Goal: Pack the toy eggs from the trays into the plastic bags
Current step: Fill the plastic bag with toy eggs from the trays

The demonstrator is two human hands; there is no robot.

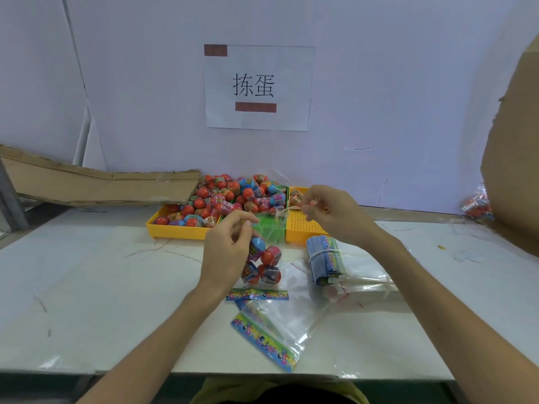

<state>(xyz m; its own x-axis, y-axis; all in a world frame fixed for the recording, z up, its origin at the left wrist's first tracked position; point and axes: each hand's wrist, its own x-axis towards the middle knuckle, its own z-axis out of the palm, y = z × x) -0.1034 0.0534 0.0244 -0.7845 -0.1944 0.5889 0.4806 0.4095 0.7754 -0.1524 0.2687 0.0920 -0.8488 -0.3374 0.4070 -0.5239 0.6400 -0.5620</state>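
A clear plastic bag (272, 237) hangs above the table between my hands, with several toy eggs (264, 265) in its bottom. My left hand (226, 252) pinches the bag's top edge on the left. My right hand (329, 212) pinches the top on the right, fingers curled. Behind them, a yellow tray (178, 230) and a green tray (269, 228) hold a heap of red, blue and pink eggs (230, 196). A second yellow tray (303, 225) on the right holds one egg at its far end.
A banded stack of bags (325, 259) lies right of the hanging bag, and loose flat bags (268, 330) lie near the table's front edge. Flattened cardboard (96, 185) leans at back left. A cardboard box (513, 170) and filled bags (477, 205) stand at far right.
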